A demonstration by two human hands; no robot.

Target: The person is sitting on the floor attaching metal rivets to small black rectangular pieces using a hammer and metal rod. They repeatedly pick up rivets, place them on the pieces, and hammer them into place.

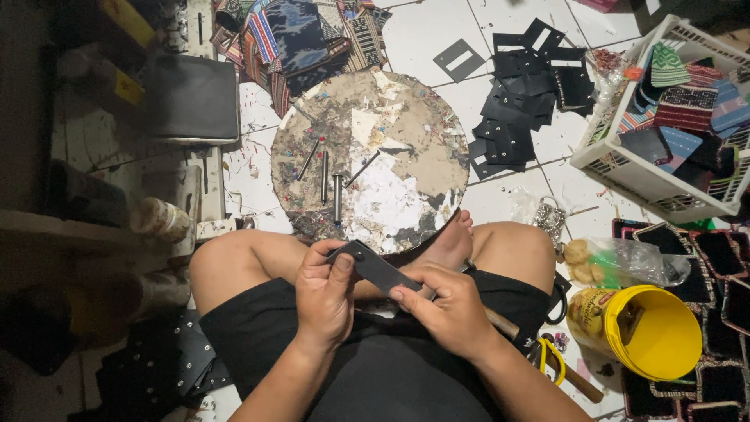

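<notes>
Gripping one dark strip (pixel 376 268) — left hand (pixel 324 293), right hand (pixel 451 306) — its far end hidden.

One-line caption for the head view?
Both hands, left hand and right hand, hold a black strap piece above a round board.

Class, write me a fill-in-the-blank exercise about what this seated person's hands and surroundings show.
1. Both hands, left hand and right hand, hold a dark ____ strip.
2. The metal punches lie on a ____ board.
3. The bucket by the right knee is ____.
4. The white basket holds woven ____.

Missing words: leather; round; yellow; fabric
</notes>
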